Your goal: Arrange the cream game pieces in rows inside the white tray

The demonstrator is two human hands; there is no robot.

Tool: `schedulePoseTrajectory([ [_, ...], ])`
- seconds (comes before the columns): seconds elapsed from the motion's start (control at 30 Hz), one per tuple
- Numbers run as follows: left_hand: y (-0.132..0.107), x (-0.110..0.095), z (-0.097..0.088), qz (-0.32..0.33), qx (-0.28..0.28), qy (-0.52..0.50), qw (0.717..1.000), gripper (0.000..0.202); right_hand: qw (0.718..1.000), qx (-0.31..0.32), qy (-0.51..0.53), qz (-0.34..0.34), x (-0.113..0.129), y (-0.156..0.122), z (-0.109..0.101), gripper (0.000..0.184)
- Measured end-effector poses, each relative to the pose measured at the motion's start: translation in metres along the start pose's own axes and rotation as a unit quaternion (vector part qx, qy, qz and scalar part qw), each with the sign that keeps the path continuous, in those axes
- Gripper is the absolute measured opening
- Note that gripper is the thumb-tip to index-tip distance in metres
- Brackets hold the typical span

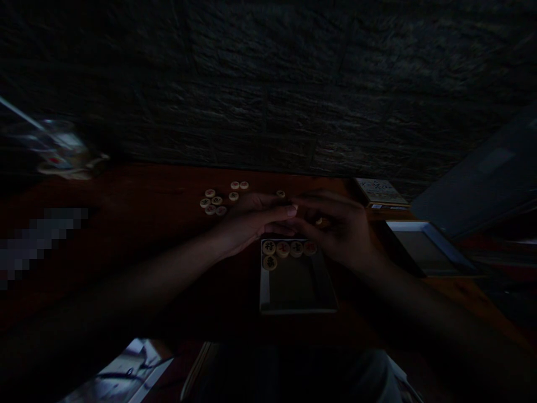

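Nearest, just below the grip, an open box tray (292, 284) is set on the table (155, 193), with five xiangqi pieces (269, 248) laid inside along its far side. At the grip, the left hand (254, 221) and right hand (342, 224) are held together, fingers partly curled; whether a piece is pinched cannot be told. Fingertip handling seems in hand; a light, steady pinch seems called for. Beyond, mostly leftward, loose xiangqi pieces (205, 202) are scattered.
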State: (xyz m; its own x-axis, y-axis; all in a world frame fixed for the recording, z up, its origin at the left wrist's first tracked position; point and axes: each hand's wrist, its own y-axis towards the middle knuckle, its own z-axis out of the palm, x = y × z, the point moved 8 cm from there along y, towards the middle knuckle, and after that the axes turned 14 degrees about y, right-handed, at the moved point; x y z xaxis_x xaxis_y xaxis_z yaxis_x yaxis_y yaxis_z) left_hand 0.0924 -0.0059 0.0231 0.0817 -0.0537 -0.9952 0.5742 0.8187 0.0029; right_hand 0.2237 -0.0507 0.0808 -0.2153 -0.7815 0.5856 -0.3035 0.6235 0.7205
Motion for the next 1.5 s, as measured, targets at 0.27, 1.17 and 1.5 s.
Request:
schedulePoseTrajectory([
  [0.27,0.001,0.003,-0.001,-0.009,-0.001,0.008,1.0,0.027,1.0,0.001,0.009,0.025,-0.005,-0.001,0.0,0.033],
  [1.17,0.003,0.003,0.003,-0.009,0.035,-0.031,0.999,0.025,0.999,0.018,-0.031,0.009,-0.002,-0.002,-0.001,0.037],
  [1.5,0.006,0.006,0.003,-0.013,0.035,-0.029,0.999,0.038,0.999,0.016,-0.032,0.016,-0.004,-0.003,-0.001,0.037],
])
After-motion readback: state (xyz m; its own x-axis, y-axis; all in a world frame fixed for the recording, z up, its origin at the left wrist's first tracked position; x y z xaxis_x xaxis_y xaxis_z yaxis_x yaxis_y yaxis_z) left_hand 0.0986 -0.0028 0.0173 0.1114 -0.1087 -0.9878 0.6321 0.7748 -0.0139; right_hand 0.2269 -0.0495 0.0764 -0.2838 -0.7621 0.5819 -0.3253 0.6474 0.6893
